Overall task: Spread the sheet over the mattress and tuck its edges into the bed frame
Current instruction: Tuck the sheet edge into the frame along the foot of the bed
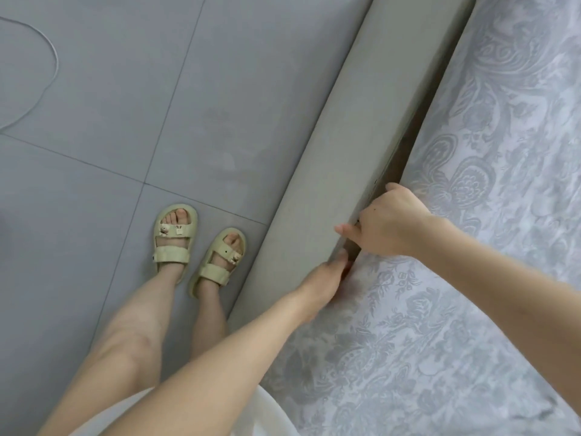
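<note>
Bedside, seen from above. The patterned sheet (471, 215) lies spread over the mattress, and its edge drops into the gap beside the grey padded bed frame (330, 152). We see the left hand (323, 278) with its fingers pushed into that gap. The right hand (390, 221) is just beyond, knuckles bent into the gap and thumb stretched onto the frame. The fingertips are hidden, so we cannot tell whether either hand grasps cloth. Pale sandals (176, 237) stand on the tiled floor (94, 121), and a thin cord (53, 58) lies at far left.

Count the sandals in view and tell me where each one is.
2. One sandal is on the grey floor, farther from the bed frame; the other sandal is beside that frame. Both are worn; none appears hidden.
</note>
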